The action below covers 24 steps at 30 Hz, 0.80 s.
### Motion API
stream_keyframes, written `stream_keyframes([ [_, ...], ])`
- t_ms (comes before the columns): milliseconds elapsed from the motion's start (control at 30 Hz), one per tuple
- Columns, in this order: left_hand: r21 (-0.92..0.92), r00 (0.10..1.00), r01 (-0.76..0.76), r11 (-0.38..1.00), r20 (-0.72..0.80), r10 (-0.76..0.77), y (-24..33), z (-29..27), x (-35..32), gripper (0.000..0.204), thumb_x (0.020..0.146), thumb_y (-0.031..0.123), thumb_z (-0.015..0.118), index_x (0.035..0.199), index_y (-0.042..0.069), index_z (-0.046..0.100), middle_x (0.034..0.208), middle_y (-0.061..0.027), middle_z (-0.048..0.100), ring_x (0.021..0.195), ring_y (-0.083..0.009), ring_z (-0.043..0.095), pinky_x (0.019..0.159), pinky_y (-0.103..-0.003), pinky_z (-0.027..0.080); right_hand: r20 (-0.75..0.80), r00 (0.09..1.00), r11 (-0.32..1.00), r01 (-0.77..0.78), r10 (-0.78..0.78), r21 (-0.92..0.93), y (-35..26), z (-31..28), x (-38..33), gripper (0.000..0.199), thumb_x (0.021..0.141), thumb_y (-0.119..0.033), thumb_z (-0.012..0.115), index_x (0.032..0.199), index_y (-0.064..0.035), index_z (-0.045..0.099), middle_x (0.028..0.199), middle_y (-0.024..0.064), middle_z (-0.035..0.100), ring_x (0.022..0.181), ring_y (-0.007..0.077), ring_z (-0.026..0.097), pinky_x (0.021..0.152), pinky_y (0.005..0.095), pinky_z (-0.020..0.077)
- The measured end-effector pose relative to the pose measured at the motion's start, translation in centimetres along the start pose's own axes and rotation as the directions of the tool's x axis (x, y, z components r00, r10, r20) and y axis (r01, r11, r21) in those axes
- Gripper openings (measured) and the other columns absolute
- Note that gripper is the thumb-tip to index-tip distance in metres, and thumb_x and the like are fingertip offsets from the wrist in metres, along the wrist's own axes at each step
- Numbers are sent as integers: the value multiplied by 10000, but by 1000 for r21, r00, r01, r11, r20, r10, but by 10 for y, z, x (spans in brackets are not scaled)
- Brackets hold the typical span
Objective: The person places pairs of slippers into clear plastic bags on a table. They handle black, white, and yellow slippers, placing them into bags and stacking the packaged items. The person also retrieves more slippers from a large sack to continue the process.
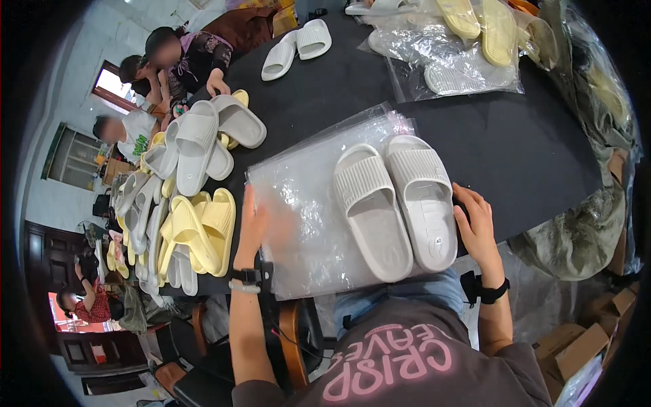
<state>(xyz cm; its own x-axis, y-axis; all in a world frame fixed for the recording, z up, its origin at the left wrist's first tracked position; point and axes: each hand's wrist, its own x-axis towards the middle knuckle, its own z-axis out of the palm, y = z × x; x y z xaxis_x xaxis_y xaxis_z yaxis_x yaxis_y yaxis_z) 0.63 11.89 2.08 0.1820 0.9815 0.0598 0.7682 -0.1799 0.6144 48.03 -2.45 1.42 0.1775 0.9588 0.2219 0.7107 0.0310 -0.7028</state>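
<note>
A pair of light grey slide slippers lies side by side in front of me, the left slipper (373, 227) and the right slipper (428, 224), soles down and toes pointing away. Under them is a stack of clear plastic bags (298, 254). My right hand (477, 224) is at the outer side of the right slipper, thumb apart from the fingers; whether it touches the slipper is hard to tell. At the left edge of the bags is my left hand (252, 224), its fingers smeared by motion. I see nothing held in either hand.
Grey and yellow slippers (196, 146) are heaped along the left of the black table (515, 149). Another grey pair (313, 39) lies at the far side. Bagged slippers (468, 71) lie at the far right. Other people (196, 57) work at the left; cardboard boxes (576, 349) stand lower right.
</note>
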Motion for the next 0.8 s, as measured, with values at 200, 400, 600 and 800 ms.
stream_keyframes([
  [200,-131,954,299,945,38,-297,1,0,-60,695,1033,330,451,1534,-53,159,1605,-226,189,1494,-311,176,1217,-387,123,-18,998,990,61,-60,124,-20,-2,2,486,889,-179,644,1349,-49,557,1291,144,603,1252,308,507,1064,412,332],
  [400,158,996,74,985,-55,-66,-14,24,-71,758,1009,330,484,1523,-83,110,1586,-276,188,1476,-389,198,1210,-498,101,-61,961,961,272,-270,42,-70,2,19,468,851,-111,656,1308,-47,580,1275,133,613,1228,295,531,1015,422,364],
  [600,180,993,94,979,-85,-79,-21,23,-69,711,1010,317,477,1512,-85,174,1573,-263,240,1469,-379,227,1204,-511,111,-15,925,923,379,-379,63,-85,35,30,484,871,-128,637,1337,-41,543,1258,145,618,1196,306,542,979,414,390],
  [800,357,986,114,927,-158,-60,-16,6,-73,760,995,410,507,1519,-50,204,1565,-248,273,1464,-359,251,1190,-528,132,229,947,966,247,-224,-79,-56,40,29,494,941,-248,596,1391,-67,497,1179,145,666,1211,289,554,1023,433,374],
])
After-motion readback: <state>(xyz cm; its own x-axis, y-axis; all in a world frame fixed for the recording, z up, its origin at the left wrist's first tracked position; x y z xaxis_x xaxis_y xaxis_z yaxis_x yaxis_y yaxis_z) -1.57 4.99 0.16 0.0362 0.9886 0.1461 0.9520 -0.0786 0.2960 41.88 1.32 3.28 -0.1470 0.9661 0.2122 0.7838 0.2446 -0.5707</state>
